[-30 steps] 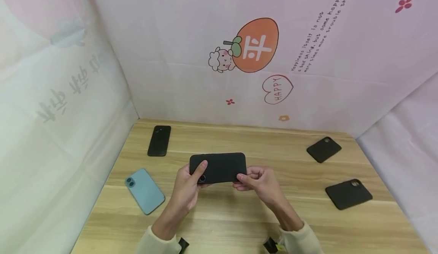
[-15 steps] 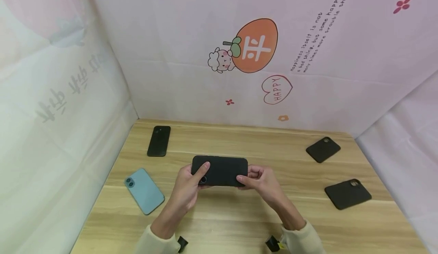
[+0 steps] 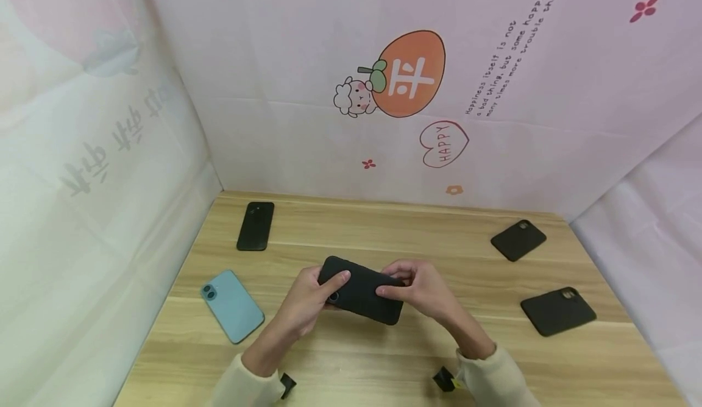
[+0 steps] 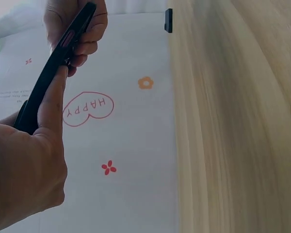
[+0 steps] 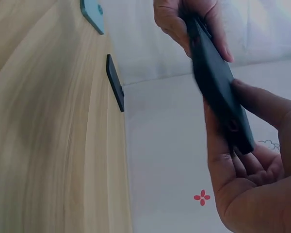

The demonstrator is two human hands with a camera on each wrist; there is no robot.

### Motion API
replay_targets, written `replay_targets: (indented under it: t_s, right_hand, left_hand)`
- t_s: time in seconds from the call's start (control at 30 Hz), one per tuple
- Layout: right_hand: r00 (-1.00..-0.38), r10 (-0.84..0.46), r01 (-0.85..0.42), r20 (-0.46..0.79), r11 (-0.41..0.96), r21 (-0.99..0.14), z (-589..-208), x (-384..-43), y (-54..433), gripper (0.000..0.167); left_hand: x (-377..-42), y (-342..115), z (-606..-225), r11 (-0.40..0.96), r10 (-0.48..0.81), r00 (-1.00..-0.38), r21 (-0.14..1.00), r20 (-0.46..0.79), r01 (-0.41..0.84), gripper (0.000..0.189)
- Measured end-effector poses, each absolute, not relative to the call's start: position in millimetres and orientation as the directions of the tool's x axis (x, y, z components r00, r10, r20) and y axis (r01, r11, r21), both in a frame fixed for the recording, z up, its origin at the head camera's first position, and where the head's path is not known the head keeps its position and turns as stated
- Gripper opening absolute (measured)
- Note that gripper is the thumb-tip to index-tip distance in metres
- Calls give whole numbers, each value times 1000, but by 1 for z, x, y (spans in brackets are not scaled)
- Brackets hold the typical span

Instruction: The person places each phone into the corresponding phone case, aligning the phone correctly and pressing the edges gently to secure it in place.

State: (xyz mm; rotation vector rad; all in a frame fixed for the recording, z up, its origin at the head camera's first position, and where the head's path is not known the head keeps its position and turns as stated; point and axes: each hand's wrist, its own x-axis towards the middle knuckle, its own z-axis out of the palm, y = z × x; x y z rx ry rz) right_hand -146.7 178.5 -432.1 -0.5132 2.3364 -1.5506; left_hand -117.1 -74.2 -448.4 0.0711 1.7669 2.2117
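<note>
A phone in a black case (image 3: 363, 294) is held up over the table between both hands, tilted with its right end lower in the head view. My left hand (image 3: 307, 297) grips the camera end, thumb across the back beside the lens ring. At the other end, my right hand (image 3: 426, 286) pinches the case between thumb and curled fingers. Seen edge-on in the left wrist view, the cased phone (image 4: 51, 73) shows a reddish slot in its side. The right wrist view shows the cased phone (image 5: 218, 85) from its narrow edge; its screen side is hidden.
On the wooden table (image 3: 362, 358), a light blue phone (image 3: 233, 306) and a black phone (image 3: 255, 226) lie at left. Two black phone cases (image 3: 518, 240) lie at right, the nearer case (image 3: 558, 311) closer to the front. Printed cloth (image 3: 307, 139) walls the back and sides.
The cased phone has turned from level to tilted, its right end swinging down toward the person. My right hand has shifted its fingers along the far edge; both hands keep hold.
</note>
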Motion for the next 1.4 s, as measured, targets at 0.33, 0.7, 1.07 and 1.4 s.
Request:
replay_targets:
  t_s: [0.33, 0.7, 1.07, 1.4]
  right_hand:
    - [-790, -611, -222, -50, 361, -906, -433, -148, 168, 12]
    - [-869, -471, 23, -151, 267, -964, -439, -147, 167, 20]
    - [-917, -339, 168, -209, 148, -975, -452, -147, 177, 19]
    - [-921, -274, 226, -277, 205, -952, -478, -162, 198, 19]
  left_hand:
    - [-119, -79, -451, -52, 449, -875, 973, -178, -225, 35]
    - [-133, -81, -455, -184, 413, -890, 940, -192, -288, 35]
    - [-153, -72, -469, -73, 454, -854, 945, -254, -320, 23]
    - [-178, -41, -480, 92, 448, -839, 949, -309, -301, 9]
